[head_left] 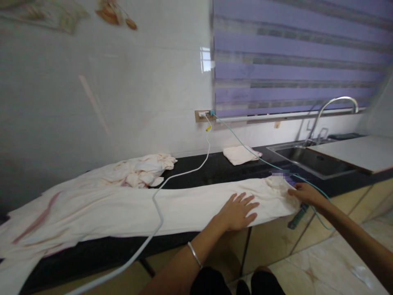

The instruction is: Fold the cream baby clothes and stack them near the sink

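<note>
A person's left hand [238, 211] lies flat, fingers spread, on a long cream-white cloth [123, 209] stretched along a black stone countertop [215, 170]. The right hand [303, 192] rests at the cloth's right end with fingers curled on the fabric edge; whether it pinches the cloth cannot be told. A silver bangle [194, 254] circles the left wrist. A white cable [181, 174] runs from a wall socket [202, 115] across the cloth and off the counter's front edge, while a thin teal cable [245, 149] leads towards the right hand. A crumpled pale cloth [141, 170] and a small folded white cloth [241, 155] lie behind. A steel sink [310, 159] with a curved tap [334, 102] sits to the right.
</note>
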The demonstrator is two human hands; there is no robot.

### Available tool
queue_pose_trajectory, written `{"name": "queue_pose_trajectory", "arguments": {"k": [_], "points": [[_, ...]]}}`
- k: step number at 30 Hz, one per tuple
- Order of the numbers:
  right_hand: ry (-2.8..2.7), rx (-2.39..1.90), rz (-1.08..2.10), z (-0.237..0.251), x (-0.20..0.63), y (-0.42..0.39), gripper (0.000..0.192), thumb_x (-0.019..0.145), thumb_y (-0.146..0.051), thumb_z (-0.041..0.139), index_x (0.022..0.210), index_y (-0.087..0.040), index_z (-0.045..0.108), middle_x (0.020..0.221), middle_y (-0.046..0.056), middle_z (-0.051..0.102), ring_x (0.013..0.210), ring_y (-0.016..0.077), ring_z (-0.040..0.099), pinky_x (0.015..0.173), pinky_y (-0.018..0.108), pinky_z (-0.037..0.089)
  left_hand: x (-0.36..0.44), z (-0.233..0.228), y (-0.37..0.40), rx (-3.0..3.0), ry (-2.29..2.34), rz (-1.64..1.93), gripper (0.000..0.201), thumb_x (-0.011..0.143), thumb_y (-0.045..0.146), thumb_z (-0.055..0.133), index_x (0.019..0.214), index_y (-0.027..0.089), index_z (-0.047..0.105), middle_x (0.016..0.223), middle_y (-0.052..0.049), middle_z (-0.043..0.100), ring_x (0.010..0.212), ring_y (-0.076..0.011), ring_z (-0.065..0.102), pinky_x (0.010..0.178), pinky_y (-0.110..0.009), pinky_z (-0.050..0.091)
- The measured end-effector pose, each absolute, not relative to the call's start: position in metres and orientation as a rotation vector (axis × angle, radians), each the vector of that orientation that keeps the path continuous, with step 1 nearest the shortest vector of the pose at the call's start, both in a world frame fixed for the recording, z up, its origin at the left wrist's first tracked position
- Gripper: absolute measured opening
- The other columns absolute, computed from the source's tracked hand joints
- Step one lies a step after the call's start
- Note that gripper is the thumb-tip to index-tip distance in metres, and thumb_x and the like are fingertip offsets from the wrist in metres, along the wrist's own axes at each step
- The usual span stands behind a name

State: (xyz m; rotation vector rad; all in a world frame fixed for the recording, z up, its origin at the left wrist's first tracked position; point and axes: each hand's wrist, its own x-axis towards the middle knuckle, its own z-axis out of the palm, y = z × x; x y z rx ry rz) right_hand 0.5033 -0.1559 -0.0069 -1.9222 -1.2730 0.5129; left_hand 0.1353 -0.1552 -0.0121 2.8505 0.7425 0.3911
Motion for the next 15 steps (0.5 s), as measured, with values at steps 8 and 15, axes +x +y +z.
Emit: {"name": "queue_pose_trajectory", "arguments": {"k": [8,15], "points": [[-0.994,-1.531,0.941,0.023,0.468,-0.168,0.026,0.073,-0.033,0.066,0.091,-0.015,0.069,0.077,0.008,0.072,0.068,0.0213,0.066,0.061,0.029,0.052,0.151,-0.005,-0.146,2.533,0.948,0.723,0.057,0.103,0.043,0.039,0.155,0.020,0.044,0.163,-0.010,0.042,0.154,-0.0257,0.032,0.127,-0.049,0.026],[-0.969,-1.253,1.013,0.050,0.429,-0.187,0.035,0.071,-0.034,0.065,0.102,-0.017,0.069,0.088,0.011,0.076,0.085,0.0288,0.072,0.076,0.037,0.059,0.198,-0.014,-0.141,2.247,0.982,0.890,0.059,0.101,0.035,0.038,0.155,0.011,0.040,0.166,-0.016,0.033,0.156,-0.0279,0.027,0.130,-0.049,0.020]]}}
